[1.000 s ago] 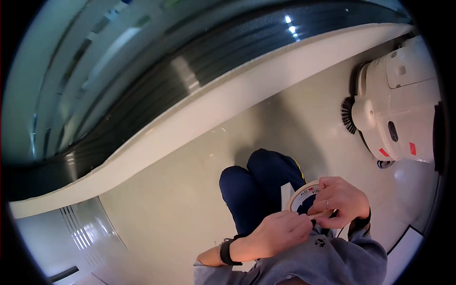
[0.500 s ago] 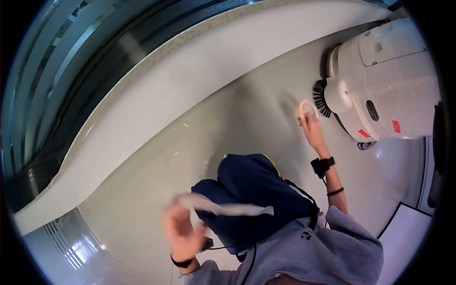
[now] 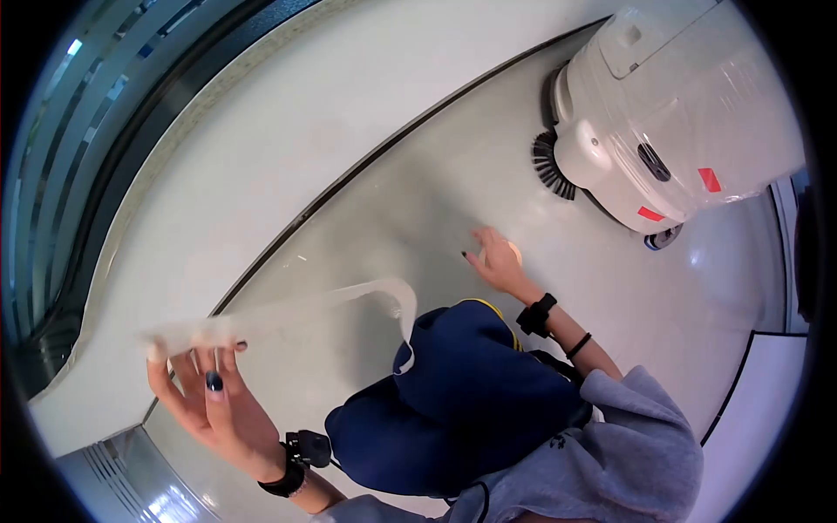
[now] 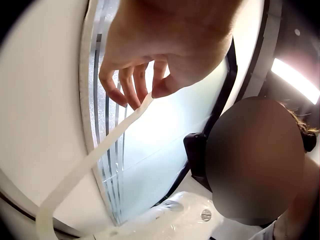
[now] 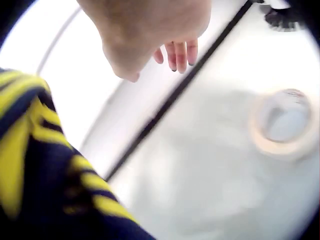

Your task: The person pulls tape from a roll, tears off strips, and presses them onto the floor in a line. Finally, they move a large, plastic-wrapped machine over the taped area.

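- The left hand [image 3: 228, 418], at the left in the head view, is raised, its thumb and a finger pinching one end of a pale tape strip [image 3: 288, 307]; its other fingers [image 4: 128, 89] are parted and bent a little
- From that pinch the tape strip runs rightward above the floor [image 3: 619, 261] and bends down by the knees [image 3: 488, 349]; whether it touches them I cannot tell
- The right hand [image 3: 504, 266] reaches out beyond the knees, palm partly turned down, its fingers [image 5: 181, 56] straight and slightly parted, the thumb apart from them
- The tape roll [image 5: 272, 146] is over the floor near the right hand, apart from it in the right wrist view and mostly hidden behind it in the head view; whether it rests on the floor I cannot tell
- At the far right stands a white machine [image 3: 689, 105] in clear wrap, with a black brush [image 3: 549, 167] at its left side and red stickers [image 3: 709, 179] on it
- A white curved panel [image 3: 261, 139] spans the far left, a dark line [image 3: 349, 179] along its edge at the floor
- Both wrists wear black bands
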